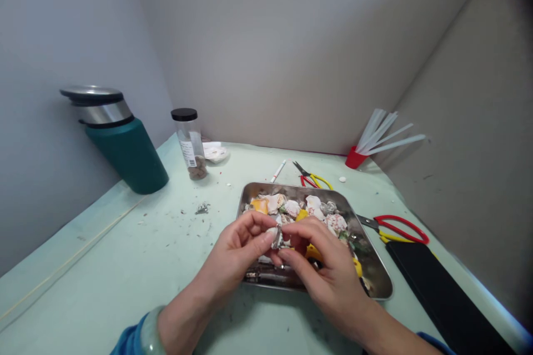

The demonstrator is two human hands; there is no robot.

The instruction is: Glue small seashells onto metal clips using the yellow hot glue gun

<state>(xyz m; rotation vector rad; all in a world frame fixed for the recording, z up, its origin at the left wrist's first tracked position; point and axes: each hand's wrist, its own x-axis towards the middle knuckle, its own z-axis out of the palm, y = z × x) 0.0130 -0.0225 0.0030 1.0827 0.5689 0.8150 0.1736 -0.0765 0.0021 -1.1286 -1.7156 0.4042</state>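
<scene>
Tray [375, 260] w/ shells [292, 209] under L hand [235, 249] & R hand [331, 269], both part-curled, pinching 1 sm. silvery pc. [276, 237]

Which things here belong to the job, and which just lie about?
Probably used: small silvery piece between left hand and right hand; shallow metal tray of shells.

Probably lying about: teal silver-collared bottle; clear black-lidded jar; flat black rectangular slab.

A bottle [125, 152] stands left of the jar [189, 145], while a cup [356, 158] holding straws [372, 127] sits well to the jar's right.
</scene>
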